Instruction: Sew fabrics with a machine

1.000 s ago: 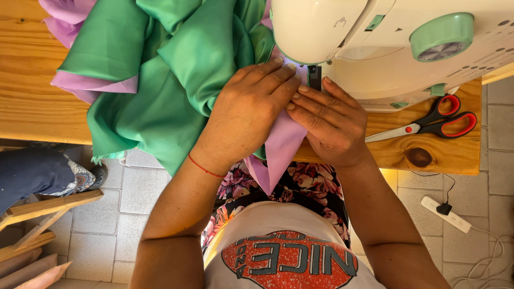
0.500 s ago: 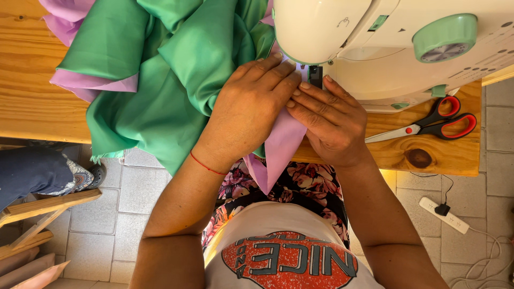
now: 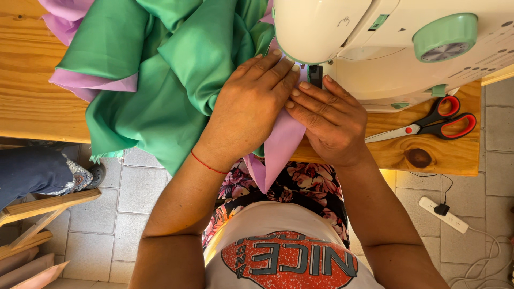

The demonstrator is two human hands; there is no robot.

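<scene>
Pressing my left hand (image 3: 251, 107) flat on the lilac fabric strip (image 3: 281, 144) at centre frame, fingers (image 3: 276, 69) lying close together, tips at the sewing machine (image 3: 385, 48) foot. Resting my right hand (image 3: 329, 120) just beside it, fingers extended and touching the same strip. Green fabric (image 3: 155, 80) is bunching at upper left on the wooden table (image 3: 27, 101); red-handled scissors (image 3: 428, 124) are lying at right.
</scene>
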